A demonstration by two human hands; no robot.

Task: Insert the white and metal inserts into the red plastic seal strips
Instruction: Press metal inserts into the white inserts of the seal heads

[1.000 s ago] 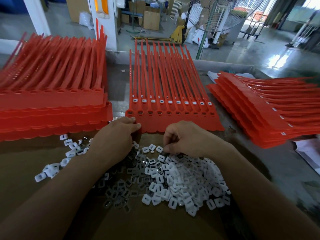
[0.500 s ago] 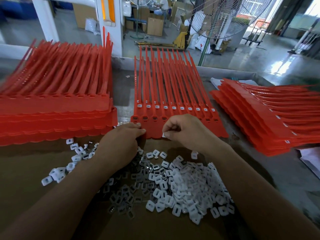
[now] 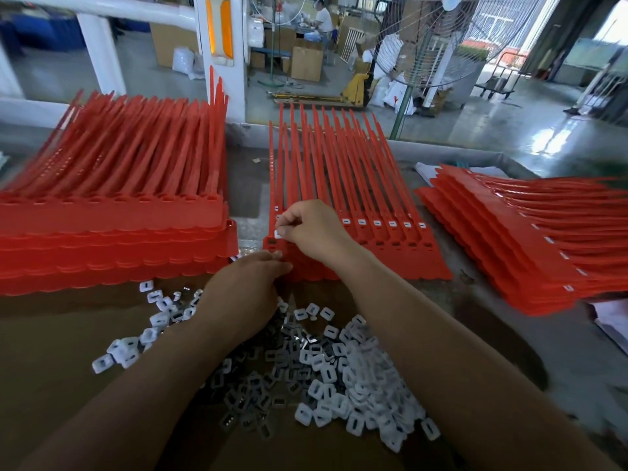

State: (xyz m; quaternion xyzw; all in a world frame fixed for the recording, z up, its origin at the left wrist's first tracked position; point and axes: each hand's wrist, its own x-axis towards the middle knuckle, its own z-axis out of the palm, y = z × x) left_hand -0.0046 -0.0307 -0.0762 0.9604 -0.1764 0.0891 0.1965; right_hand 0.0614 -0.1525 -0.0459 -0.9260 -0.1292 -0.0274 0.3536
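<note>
**Current state.** The right hand [image 3: 312,229] pinches one white insert [image 3: 278,233] between thumb and fingertips. The insert sits at the left end of the middle strip set [image 3: 356,185], just above an open dark socket [image 3: 272,240] in the nearest strip head. It does not yet appear seated.

**Change.** One second ago the right hand was down at the pile of white inserts [image 3: 360,372]. Half a second ago it was raised at the near edge of the strip set with an insert in its fingertips. It has now crossed to the leftmost strip. The left hand [image 3: 251,283] has held its position, fingers curled, with its fingertips [image 3: 283,265] against the near edge of the same set. Whether it holds anything cannot be determined.

**Meaning for the task.** Pick-up is complete and placement is in hand. The far row of sockets already shows seated white pieces [image 3: 361,221]. The near row looks open where visible, so this is probably the first fill of that row.

**Supply.** Metal inserts [image 3: 258,385] lie loose on the counter [image 3: 503,338] beside the white pile, under the forearms. One stack of strips [image 3: 112,229] lies to the left and another stack [image 3: 526,246] to the right.
</note>
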